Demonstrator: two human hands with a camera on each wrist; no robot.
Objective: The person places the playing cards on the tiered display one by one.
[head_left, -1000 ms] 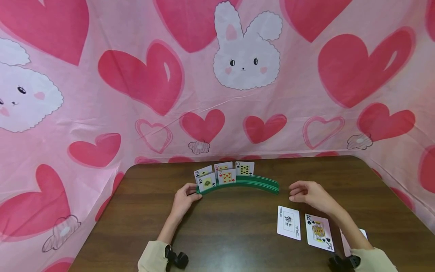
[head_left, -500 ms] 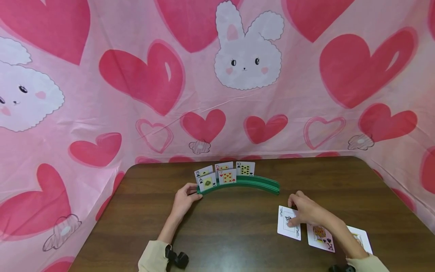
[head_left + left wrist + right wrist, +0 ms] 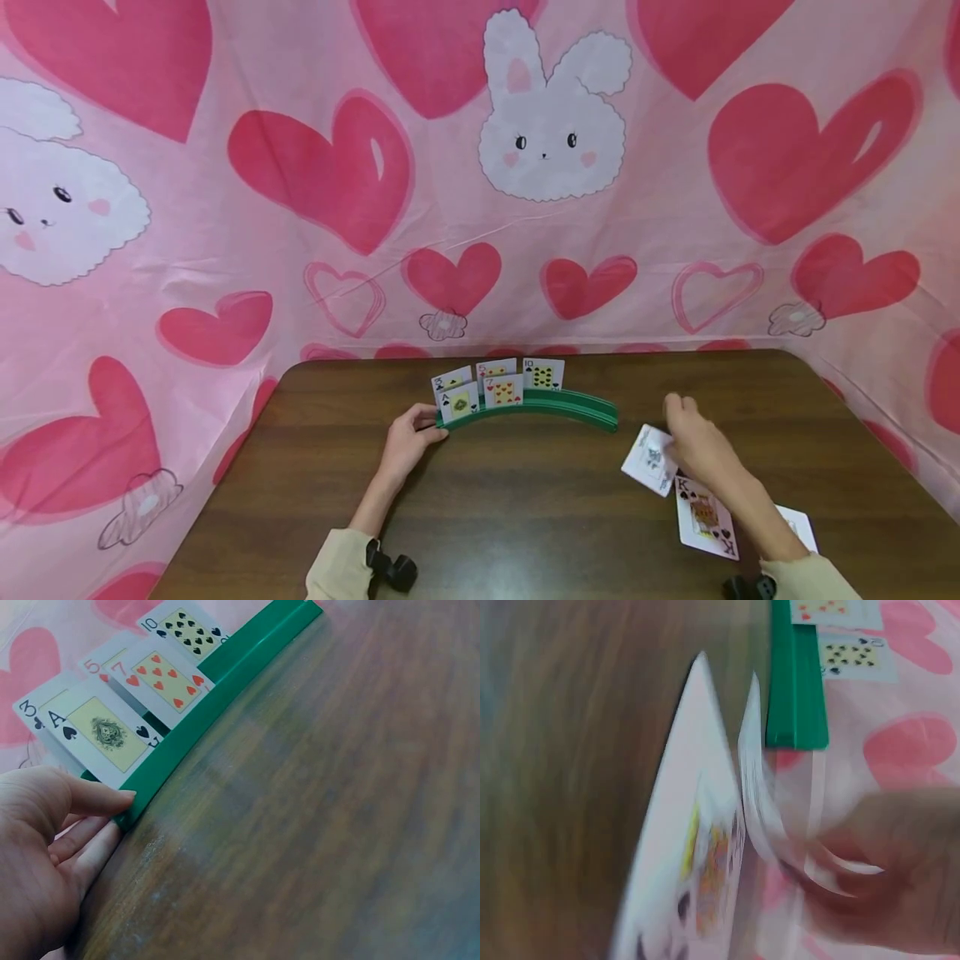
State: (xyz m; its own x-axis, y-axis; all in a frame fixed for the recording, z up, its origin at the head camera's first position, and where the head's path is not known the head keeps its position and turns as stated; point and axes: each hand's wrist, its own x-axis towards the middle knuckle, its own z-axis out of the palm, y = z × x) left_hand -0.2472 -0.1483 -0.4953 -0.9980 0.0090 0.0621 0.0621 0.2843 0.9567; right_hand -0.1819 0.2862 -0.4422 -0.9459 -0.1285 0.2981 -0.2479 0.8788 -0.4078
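A curved green card holder (image 3: 581,406) stands toward the back of the table. My left hand (image 3: 405,443) pinches its left end between thumb and fingers. Upright in its slots are an ace of spades (image 3: 105,735), a three of clubs (image 3: 31,712), a seven of hearts (image 3: 166,681), a partly covered red five (image 3: 96,666) and a ten of spades (image 3: 186,634). To the right of the holder, my right hand (image 3: 699,446) pinches a joker card (image 3: 647,458) by its right side, tilted up off the table. Motion blurs that hand in the right wrist view.
A king of spades (image 3: 705,525) lies face up below my right hand. Another card (image 3: 797,527) is partly hidden under the right forearm. The brown wooden table (image 3: 510,517) ends at a pink heart-patterned cloth (image 3: 442,208) hanging behind it.
My right hand has come down onto the joker card, taken hold of it and lifted it, turning it and moving it slightly up the table. The left hand has stayed on the card holder.
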